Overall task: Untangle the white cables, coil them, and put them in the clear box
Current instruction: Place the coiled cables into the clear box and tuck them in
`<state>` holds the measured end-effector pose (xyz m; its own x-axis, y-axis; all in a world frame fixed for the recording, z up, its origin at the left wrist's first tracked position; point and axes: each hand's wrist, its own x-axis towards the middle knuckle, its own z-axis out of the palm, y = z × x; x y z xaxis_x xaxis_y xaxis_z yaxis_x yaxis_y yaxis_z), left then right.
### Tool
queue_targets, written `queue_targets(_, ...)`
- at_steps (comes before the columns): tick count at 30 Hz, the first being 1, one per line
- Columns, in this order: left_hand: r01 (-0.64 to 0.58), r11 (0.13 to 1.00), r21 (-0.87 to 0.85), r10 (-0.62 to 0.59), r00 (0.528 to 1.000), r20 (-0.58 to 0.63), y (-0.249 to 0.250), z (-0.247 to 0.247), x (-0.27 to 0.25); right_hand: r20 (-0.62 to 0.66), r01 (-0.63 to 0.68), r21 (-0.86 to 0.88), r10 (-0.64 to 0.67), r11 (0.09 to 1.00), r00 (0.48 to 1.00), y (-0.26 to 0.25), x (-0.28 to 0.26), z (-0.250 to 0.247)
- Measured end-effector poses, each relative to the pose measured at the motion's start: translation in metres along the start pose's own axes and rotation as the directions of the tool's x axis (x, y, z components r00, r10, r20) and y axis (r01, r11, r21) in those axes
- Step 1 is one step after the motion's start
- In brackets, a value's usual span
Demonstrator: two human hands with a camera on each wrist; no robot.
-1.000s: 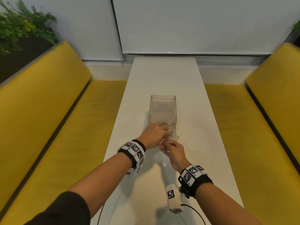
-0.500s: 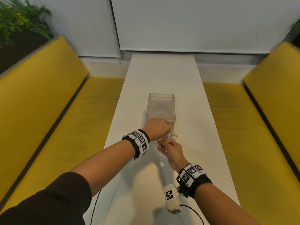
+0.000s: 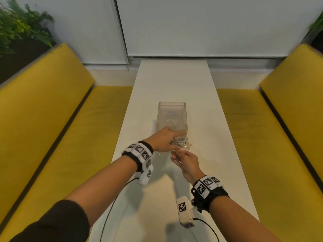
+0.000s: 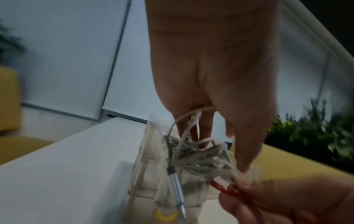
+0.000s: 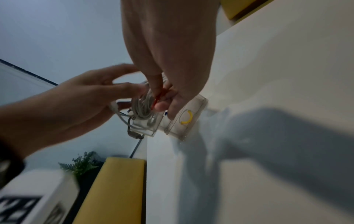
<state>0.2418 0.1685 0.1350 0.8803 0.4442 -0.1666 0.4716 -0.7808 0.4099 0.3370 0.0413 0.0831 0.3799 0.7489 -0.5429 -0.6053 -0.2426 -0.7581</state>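
The clear box (image 3: 172, 109) stands mid-table, with one white coil (image 3: 172, 123) lying inside it. My left hand (image 3: 167, 140) hovers over the box's near end and holds a bundled white cable coil (image 3: 179, 141) from above. Its fingers reach down into the loops (image 4: 203, 157). A metal plug (image 4: 177, 186) dangles from the bundle. My right hand (image 3: 175, 154) is just in front of the box and pinches a red band (image 4: 222, 188) at the coil's edge (image 5: 157, 98). A yellow band (image 5: 188, 117) lies in the box.
The long white table (image 3: 174, 81) runs away from me between two yellow benches (image 3: 52, 137) (image 3: 279, 137). Green plants (image 3: 21, 32) stand behind the left bench. Black wrist-camera leads trail over the near table.
Both hands stay at the box's near end. The left hand has shifted slightly, so more of the coil shows beside its fingers. The right hand keeps its pinch.
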Motion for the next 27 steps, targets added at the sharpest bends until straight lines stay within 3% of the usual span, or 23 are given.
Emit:
queue_targets(2, -0.012, 0.986, -0.167, 0.005, 0.999, -0.038, -0.006, -0.003, -0.021, -0.007, -0.011, 0.047, 0.012, 0.999, 1.0, 0.001, 0.0, 0.0)
queue_targets(6, 0.115, 0.981, -0.158, -0.143, 0.972, -0.185, -0.017, 0.006, -0.054, -0.025, -0.012, 0.083, 0.014, 0.996, 1.0, 0.003, -0.001, 0.002)
queue_targets(9, 0.122, 0.963, -0.24, -0.162, 0.975, -0.155, -0.025, 0.027, -0.072, -0.03, -0.012, 0.092, 0.015, 0.996, 0.999, 0.002, -0.003, 0.004)
queue_targets(12, 0.087, 0.996, -0.027, -0.091, 0.977, -0.192, -0.03, 0.049, -0.08, -0.033, -0.008, 0.089, 0.011, 0.996, 0.999, 0.002, -0.004, 0.005)
queue_targets(15, 0.112, 0.993, 0.024, -0.1, 0.954, -0.283, -0.016, 0.049, -0.078, -0.025, -0.003, 0.085, 0.005, 0.996, 1.0, 0.001, -0.006, 0.007)
queue_targets(17, 0.046, 0.983, 0.178, 0.013, 0.948, -0.317, -0.007, 0.039, -0.071, -0.021, -0.003, 0.088, 0.005, 0.996, 1.0, 0.0, -0.007, 0.007)
queue_targets(19, -0.001, 0.972, 0.236, 0.066, 0.961, -0.267, -0.006, 0.027, -0.064, -0.021, -0.009, 0.09, 0.011, 0.996, 1.0, 0.001, -0.007, 0.008)
queue_targets(21, 0.009, 0.98, 0.201, 0.034, 0.977, -0.211, -0.01, 0.016, -0.056, -0.024, -0.011, 0.088, 0.013, 0.996, 1.0, 0.002, -0.006, 0.007)
queue_targets(23, -0.049, 0.938, 0.342, 0.091, 0.99, -0.109, -0.011, 0.004, -0.045, -0.031, -0.007, 0.083, 0.01, 0.997, 0.999, 0.003, -0.004, 0.006)
queue_targets(27, 0.012, 0.958, 0.286, 0.009, 0.997, -0.072, 0.003, -0.01, -0.027, -0.038, 0.0, 0.083, 0.003, 0.997, 0.999, 0.004, 0.0, 0.005)
